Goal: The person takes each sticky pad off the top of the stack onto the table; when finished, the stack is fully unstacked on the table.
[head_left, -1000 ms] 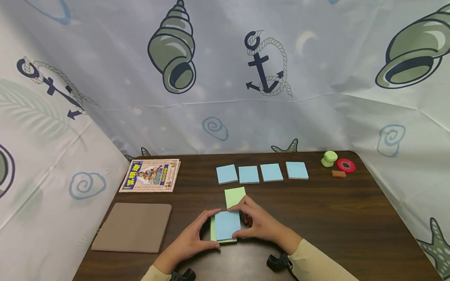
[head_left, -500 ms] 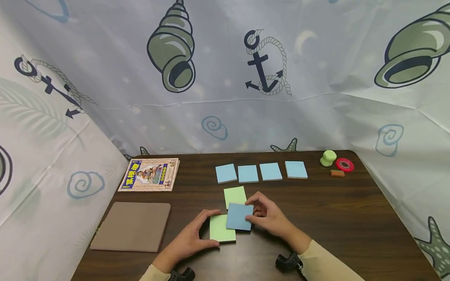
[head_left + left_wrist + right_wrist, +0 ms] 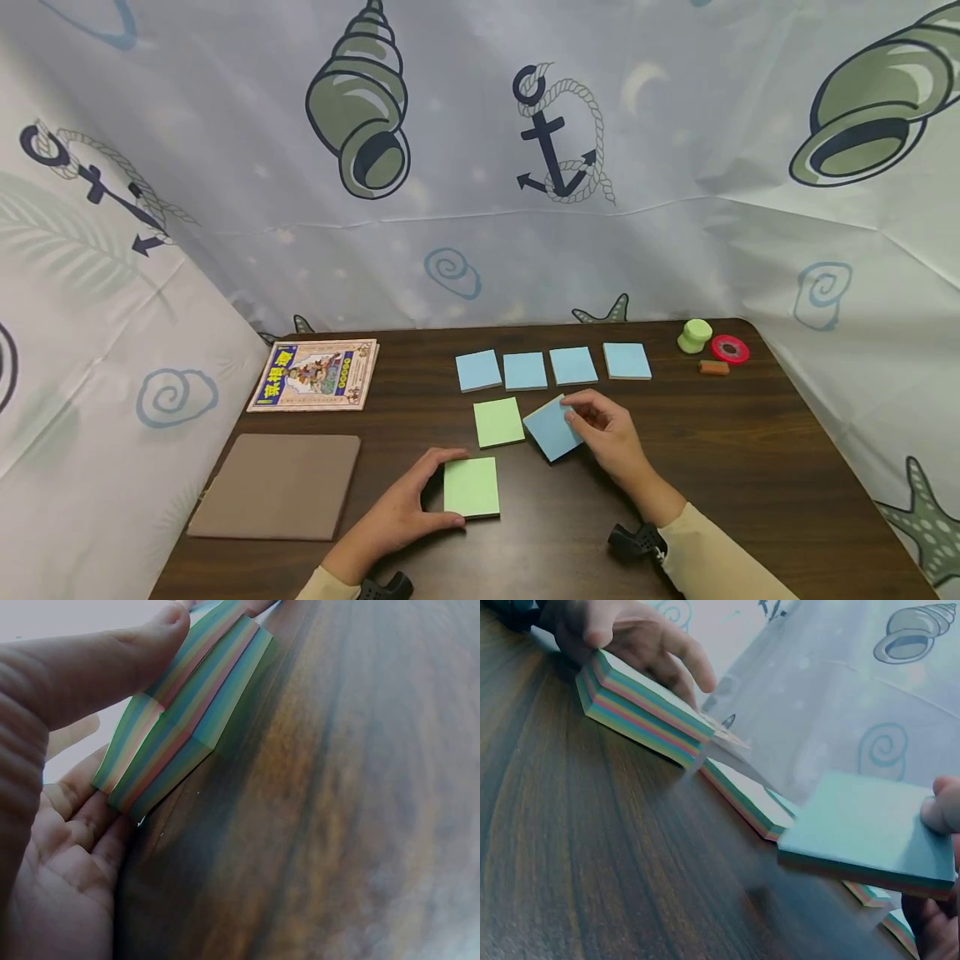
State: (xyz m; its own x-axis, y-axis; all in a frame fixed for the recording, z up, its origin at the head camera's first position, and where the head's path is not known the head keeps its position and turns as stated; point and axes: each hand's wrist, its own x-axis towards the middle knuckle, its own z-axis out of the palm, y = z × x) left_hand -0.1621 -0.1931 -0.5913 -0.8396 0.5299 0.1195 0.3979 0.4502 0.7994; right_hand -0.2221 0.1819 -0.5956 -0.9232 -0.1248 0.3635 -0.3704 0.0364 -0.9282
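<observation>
Right hand (image 3: 611,433) pinches the blue pad (image 3: 553,427), tilted cornerwise just right of the lone green pad (image 3: 498,422), while the left hand (image 3: 408,512) clasps the near green stack (image 3: 471,487).

Dark wood table (image 3: 750,467) w/ note pads (image 3: 551,367), book (image 3: 315,375), folder (image 3: 277,485).

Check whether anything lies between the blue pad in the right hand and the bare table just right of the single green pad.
Nothing visible does. The right hand holds the square blue sticky-note pad tilted above the brown wooden table, beside the square green sticky-note pad; the wood below is bare.
</observation>
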